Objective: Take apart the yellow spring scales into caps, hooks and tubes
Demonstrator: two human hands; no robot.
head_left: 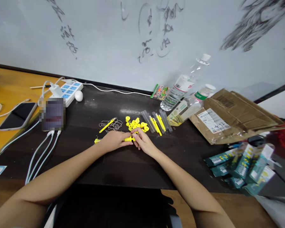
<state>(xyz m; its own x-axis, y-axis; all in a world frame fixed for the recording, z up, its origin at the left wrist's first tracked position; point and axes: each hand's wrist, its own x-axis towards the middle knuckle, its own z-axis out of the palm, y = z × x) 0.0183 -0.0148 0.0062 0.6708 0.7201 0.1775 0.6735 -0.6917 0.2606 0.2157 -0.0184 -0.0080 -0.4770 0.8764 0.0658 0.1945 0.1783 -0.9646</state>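
Both hands meet at the near side of the dark desk. My left hand (113,141) pinches one end of a yellow plastic rod-like part (128,139). My right hand (144,143) has its closed fingers on the other end, which they mostly cover. Just beyond the fingertips lies a heap of small yellow plastic caps (134,123). A yellow rod (106,125) rests on a tangle of metal wire hooks (116,124). Partly behind my left hand shows another yellow piece (96,141). Right of the heap are clear tubes (147,120) and several yellow rods (155,124).
Two plastic bottles, one of water (178,91) and one with yellowish liquid (188,106), stand at the back right. A cardboard parcel (213,126) and green boxes (243,161) lie farther right. To the left are a power strip (71,91), cables and a phone (19,115).
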